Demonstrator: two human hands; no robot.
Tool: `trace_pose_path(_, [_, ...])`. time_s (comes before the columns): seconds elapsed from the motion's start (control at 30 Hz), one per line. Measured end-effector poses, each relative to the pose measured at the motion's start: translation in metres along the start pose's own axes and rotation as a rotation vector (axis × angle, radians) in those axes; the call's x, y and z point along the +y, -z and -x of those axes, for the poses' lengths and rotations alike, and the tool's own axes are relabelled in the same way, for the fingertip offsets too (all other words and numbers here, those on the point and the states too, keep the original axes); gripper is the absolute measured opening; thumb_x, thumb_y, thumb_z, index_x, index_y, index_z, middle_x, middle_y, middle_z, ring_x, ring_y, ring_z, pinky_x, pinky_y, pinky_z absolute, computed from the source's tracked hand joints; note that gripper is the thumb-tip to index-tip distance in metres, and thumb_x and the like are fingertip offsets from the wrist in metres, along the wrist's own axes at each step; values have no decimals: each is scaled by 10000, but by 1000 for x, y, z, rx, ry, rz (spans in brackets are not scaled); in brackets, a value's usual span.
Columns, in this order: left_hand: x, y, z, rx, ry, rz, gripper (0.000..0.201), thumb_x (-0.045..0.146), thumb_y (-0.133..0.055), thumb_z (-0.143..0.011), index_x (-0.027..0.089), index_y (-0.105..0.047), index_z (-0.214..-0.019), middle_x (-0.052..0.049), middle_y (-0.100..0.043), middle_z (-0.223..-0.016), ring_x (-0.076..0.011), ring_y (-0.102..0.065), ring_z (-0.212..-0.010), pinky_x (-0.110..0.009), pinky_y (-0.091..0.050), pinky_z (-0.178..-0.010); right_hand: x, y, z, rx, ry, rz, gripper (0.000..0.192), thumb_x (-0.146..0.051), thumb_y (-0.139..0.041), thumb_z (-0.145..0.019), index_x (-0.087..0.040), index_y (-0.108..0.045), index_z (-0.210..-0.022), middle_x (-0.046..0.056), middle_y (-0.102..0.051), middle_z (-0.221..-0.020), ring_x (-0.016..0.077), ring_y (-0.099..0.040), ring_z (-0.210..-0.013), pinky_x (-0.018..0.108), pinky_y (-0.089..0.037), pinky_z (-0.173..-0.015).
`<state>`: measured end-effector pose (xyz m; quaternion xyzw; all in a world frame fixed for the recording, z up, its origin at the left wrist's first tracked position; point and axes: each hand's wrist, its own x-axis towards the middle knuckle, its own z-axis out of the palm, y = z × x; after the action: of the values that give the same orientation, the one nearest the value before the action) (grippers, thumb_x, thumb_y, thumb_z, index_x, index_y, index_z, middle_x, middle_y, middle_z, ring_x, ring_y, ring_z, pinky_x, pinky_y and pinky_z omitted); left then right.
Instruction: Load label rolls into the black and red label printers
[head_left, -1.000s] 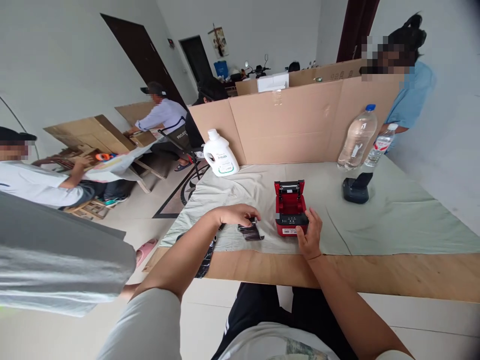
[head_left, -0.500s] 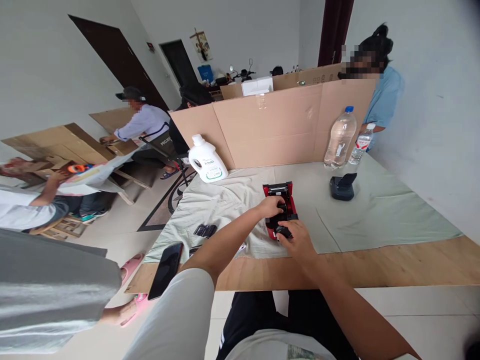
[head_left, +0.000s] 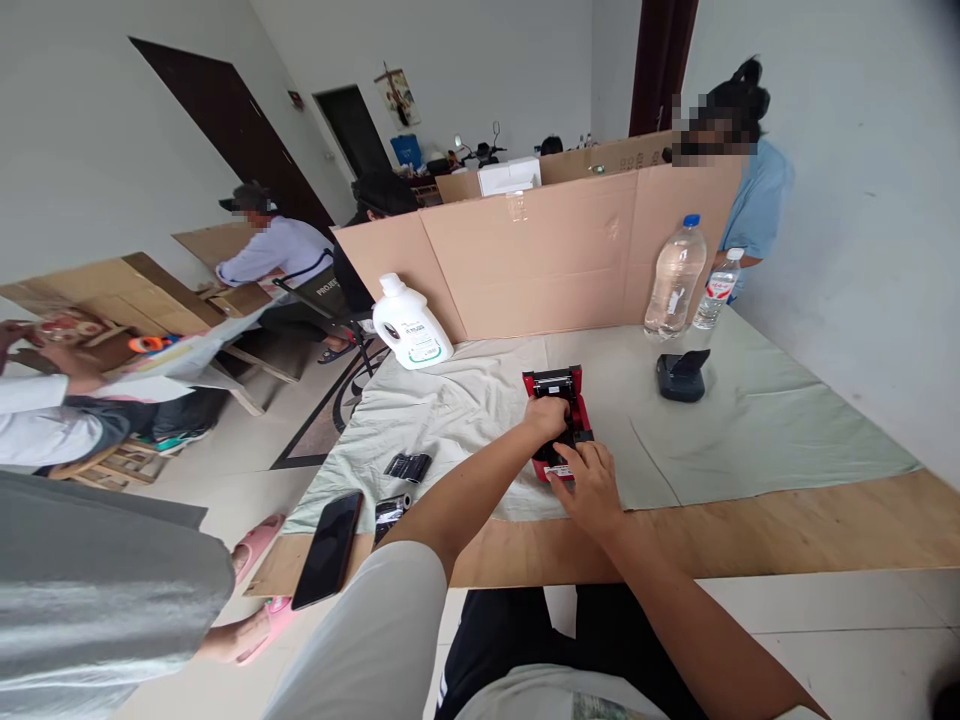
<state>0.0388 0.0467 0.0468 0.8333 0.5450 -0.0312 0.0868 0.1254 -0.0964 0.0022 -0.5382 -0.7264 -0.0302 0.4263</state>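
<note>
A small red printer (head_left: 556, 415) with a black top sits on the pale green cloth (head_left: 750, 430) near the front of the desk (head_left: 787, 530), its lid tipped up at the back so the inner bay faces the person. The left hand (head_left: 546, 415) lies over the open bay with fingers curled down into it; whether they pinch something there is hidden. The right hand (head_left: 589, 485) clasps the printer's near end, thumb on the black panel, which looks like bracing so the light plastic body does not slide on the soft, creased cloth.

To the left, a flat black ribbed piece (head_left: 409, 466) lies on the cloth, and a dark phone (head_left: 328, 548) and a smaller glossy black item (head_left: 390, 515) rest at the bare wooden edge. A black dock-like device (head_left: 680, 376) stands well apart to the right. At the back, a white squat jug (head_left: 411, 328) and two clear plastic bottles (head_left: 675, 278) stand against a brown cardboard screen (head_left: 555, 255). A person in a blue top (head_left: 757, 205) stands behind it.
</note>
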Motion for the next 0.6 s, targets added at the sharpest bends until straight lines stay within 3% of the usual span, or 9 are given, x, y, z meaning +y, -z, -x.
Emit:
trace_pose_path(0.13, [-2,1,0,1,-8,28,208,246,-674,-700,228,-682,-907,-47,-706,-989,-242,-624,-976,-388,-389,-964,3,2,-2,14,-39,5,327,-218,-506,-839,-174,-586,-1153,94,-564,-959,256,-472,-967,426,-398,-881])
trace_pose_path(0.27, [-14,6,15,42,-170,233,229,180,-576,-773,210,-679,-975,-32,-694,-1042,-202,-625,-986,-303,-456,-908,8,7,-3,-1,-24,19,292,-131,-479,-809,-186,-640,-1046,87,-557,-934,243,-476,-928,404,-408,-844])
trace_pose_path(0.4, [-31,14,36,305,-317,395,382,15,-387,-783,188,-673,-968,-28,-677,-1049,-153,-604,-1010,-285,-448,-950,11,10,-3,-18,-10,19,305,-106,-492,-785,-194,-651,-1030,78,-551,-918,236,-475,-913,387,-411,-829])
trace_pose_path(0.5, [-43,21,40,546,-266,402,356,90,-379,-852,165,-618,-1105,-74,-596,-1216,-187,-508,-1174,-352,-377,-1049,11,10,-4,-14,-9,23,293,-104,-509,-774,-191,-659,-1010,77,-555,-915,237,-467,-918,383,-407,-838])
trace_pose_path(0.6, [-49,22,33,580,-195,402,421,261,-399,-920,139,-450,-1320,-123,-429,-1408,-231,-341,-1334,-409,-280,-1116,10,9,-5,3,-8,23,287,-102,-513,-774,-198,-667,-997,78,-550,-913,238,-468,-920,395,-406,-847])
